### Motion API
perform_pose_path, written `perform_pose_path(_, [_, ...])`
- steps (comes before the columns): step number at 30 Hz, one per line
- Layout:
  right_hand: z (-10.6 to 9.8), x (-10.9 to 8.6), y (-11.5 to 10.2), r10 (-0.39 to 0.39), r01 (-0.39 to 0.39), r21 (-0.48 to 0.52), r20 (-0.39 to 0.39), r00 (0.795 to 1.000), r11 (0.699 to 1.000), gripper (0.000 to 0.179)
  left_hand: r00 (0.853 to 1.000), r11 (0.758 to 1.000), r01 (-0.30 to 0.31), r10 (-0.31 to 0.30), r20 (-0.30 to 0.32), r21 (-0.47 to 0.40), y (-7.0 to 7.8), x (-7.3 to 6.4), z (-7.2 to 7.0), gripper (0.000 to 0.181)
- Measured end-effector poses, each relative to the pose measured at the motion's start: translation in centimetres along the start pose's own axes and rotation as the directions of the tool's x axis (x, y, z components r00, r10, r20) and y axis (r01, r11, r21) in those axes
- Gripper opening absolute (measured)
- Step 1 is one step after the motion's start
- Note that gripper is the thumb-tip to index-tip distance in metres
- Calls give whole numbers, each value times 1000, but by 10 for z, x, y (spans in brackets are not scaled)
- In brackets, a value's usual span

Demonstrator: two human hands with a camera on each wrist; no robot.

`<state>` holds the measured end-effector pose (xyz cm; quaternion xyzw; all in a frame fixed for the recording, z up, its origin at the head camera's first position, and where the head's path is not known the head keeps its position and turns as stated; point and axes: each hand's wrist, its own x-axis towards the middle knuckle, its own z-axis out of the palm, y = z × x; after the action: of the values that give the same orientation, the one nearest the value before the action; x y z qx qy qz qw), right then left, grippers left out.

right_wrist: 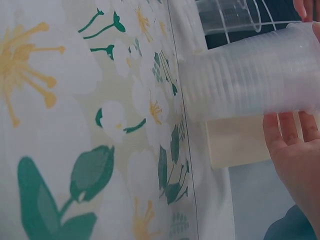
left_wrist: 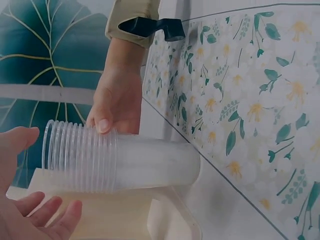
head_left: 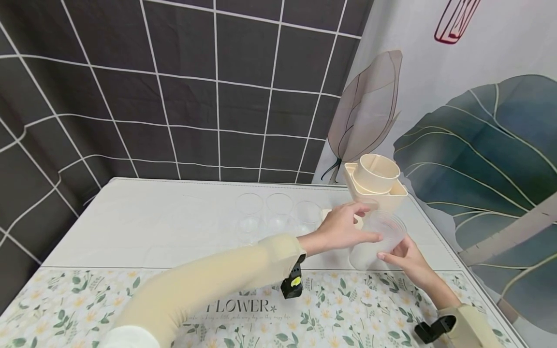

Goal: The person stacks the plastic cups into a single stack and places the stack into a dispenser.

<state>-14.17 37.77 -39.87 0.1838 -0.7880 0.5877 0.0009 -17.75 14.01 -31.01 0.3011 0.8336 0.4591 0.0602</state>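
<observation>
A stack of nested clear plastic cups [head_left: 370, 249] stands tilted near the right end of the table, its rims toward the top. My right hand [head_left: 406, 256] holds the stack from the right side, thumb and fingers around the cups. At the rim end, my left hand [head_left: 344, 227] reaches over from the left. In the left wrist view, the fingers of the left hand [left_wrist: 30, 195] are spread apart around the open end of the stack [left_wrist: 80, 157], with a gap to the rims. Several separate clear cups [head_left: 280, 203] stand to the left of that hand.
Behind the stack is a cream square-topped container [head_left: 398, 191] with a round cream cup [head_left: 376, 182] in its top. A floral mat [head_left: 339, 299] covers the front of the white table [head_left: 165, 217]. A dark grid curtain [head_left: 183, 96] hangs behind, a leaf-patterned one [head_left: 478, 140] at right.
</observation>
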Motion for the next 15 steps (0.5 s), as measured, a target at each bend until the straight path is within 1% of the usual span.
perform_pose_path(3, [0, 0, 0, -1, 1, -2, -5, 1000, 1000, 77, 1000, 1000, -4, 4, 2, -10, -1, -7, -4, 65])
perform_pose_path(6, [0, 1, 0, 6, -6, -9, -12, 1000, 1000, 79, 1000, 1000, 7, -7, -7, -23, -1, -15, -9, 64])
perform_pose_path(9, [0, 1, -1, 12, -13, -16, -18, 1000, 1000, 79, 1000, 998, 10, -12, -22, -64, -1, -23, -14, 62])
perform_pose_path(12, [0, 1, -1, 13, -14, -21, -18, 1000, 1000, 78, 999, 994, -14, 10, -46, -106, -2, -32, -21, 61])
perform_pose_path(15, [1, 0, -1, 12, -12, -26, -16, 1000, 1000, 76, 996, 991, -44, 34, -83, -124, -6, -42, -27, 59])
